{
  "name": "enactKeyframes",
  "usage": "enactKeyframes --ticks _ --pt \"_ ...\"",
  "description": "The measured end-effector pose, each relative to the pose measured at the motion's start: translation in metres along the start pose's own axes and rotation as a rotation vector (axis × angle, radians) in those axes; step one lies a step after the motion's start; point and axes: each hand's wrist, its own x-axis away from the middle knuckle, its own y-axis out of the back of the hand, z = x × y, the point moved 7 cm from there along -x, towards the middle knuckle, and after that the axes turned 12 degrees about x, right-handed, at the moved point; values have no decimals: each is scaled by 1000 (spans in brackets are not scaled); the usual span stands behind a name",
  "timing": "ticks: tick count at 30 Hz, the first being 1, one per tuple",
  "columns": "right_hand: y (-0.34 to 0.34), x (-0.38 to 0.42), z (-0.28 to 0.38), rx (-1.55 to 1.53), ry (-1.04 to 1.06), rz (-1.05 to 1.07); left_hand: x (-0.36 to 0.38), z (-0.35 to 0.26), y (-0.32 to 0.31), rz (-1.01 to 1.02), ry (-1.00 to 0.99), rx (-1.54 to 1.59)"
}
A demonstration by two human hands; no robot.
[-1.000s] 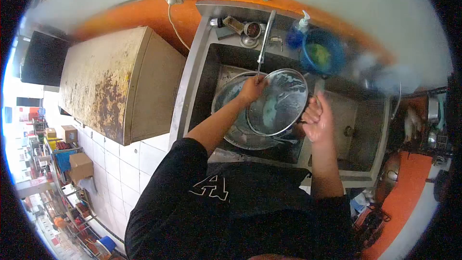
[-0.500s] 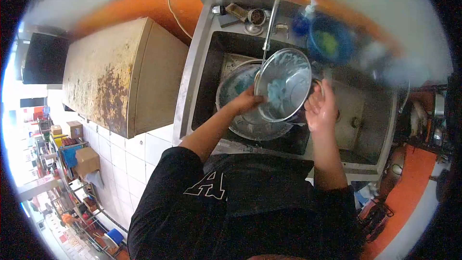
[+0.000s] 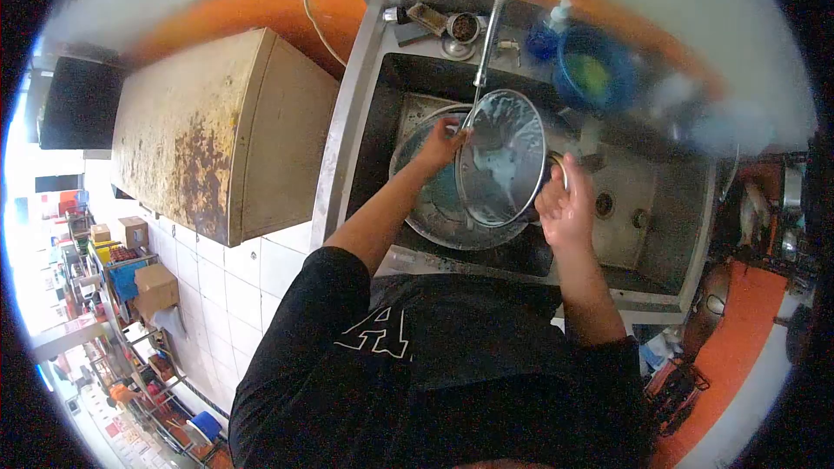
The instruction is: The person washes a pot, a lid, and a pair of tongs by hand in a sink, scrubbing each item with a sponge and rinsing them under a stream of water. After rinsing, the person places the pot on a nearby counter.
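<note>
A metal pot [image 3: 502,156] with whitish suds inside is tilted beneath the faucet [image 3: 489,43], its mouth toward me. My right hand [image 3: 565,201] is closed round the handle on the pot's right side. At the left rim is my left hand [image 3: 443,144], its thumb and fingers curled at the edge of the pot. Below the pot, a large round basin [image 3: 423,214] stands in the left sink, partly covered by the pot and my left arm.
The right sink compartment [image 3: 618,239] shows a drain. A blue bowl [image 3: 594,71] with something yellow-green and a pump bottle [image 3: 556,17] stand on the back ledge, beside a sponge holder [image 3: 463,28]. A worn beige cabinet [image 3: 195,139] is at the left.
The pot has turned and dropped slightly toward the left, and its suds have spread. My left hand has moved up along the rim, while my right hand has shifted left with the handle.
</note>
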Motion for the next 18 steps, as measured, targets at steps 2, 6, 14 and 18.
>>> enactKeyframes --ticks 2,6,14,18 --pt "7 -1 -3 -49 -60 -33 0 -24 -1 -44 -282 -178" --pt "8 4 9 -108 -134 -113 21 -62 -11 162 29 -290" --pt "111 -66 -1 349 151 -231 46 -92 17 324 297 -17" --pt "87 -75 -17 724 271 -293 80 -142 37 214 196 -143"
